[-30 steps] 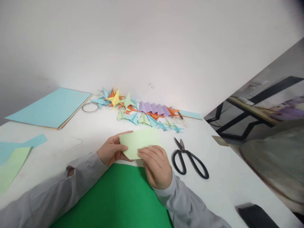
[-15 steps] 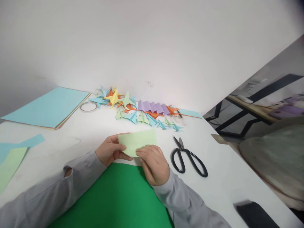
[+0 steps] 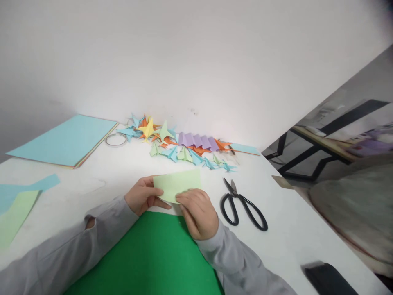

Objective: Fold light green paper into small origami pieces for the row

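- Landmark: black-handled scissors (image 3: 237, 194), lying on the white counter (image 3: 285, 241), blades slightly parted.
- Pale green sheet (image 3: 178, 184), one: I find it just left of the scissors, held up by both hands.
- Left hand (image 3: 141, 196): left of the scissors, on the sheet's far side from them; thumb on the face, fingers behind, closed in a pinch on the left edge.
- Right hand (image 3: 201, 215): between sheet and scissors, apart from the latter; fingers curled together over the sheet's lower edge, thumb tucked below. I cannot tell how firmly it presses.
- Folded paper pieces (image 3: 148, 130), mixed colours: heaped and rowed beyond the scissors, mostly to their left.
- Purple pleated paper (image 3: 198, 141): beyond the scissors, among the folded pieces.
- Paper stack (image 3: 67, 139), blue on top: well left of and beyond the scissors.
- Thin ring (image 3: 116, 146): left of the scissors, beside the stack.
- Blue and green offcuts (image 3: 18, 217): far left of the scissors.
- Black object (image 3: 330, 278): right of the scissors, nearer me.
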{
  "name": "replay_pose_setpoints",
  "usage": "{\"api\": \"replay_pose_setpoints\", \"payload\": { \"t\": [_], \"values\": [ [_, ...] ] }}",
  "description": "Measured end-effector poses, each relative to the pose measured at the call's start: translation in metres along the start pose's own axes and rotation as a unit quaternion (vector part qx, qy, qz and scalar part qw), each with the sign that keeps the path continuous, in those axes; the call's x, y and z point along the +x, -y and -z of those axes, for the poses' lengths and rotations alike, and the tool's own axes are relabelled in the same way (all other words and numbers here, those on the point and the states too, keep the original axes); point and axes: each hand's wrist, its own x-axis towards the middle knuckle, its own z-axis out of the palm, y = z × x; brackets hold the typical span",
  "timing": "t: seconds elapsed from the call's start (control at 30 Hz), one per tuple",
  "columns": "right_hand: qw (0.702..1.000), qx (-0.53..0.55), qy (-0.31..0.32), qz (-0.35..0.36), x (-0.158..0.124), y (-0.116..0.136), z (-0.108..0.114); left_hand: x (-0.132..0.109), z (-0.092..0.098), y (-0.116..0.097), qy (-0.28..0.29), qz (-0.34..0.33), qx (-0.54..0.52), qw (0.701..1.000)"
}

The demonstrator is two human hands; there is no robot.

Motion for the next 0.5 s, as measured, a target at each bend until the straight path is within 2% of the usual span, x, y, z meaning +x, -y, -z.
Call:
{"api": "replay_pose_setpoints", "payload": {
  "t": [0.5],
  "values": [
    [1.0,0.013,0.01,0.0,-0.0006,-0.0004,-0.0011,0.0019,-0.0016,0.0011,0.013,-0.007,0.005,1.0]
  ]
}}
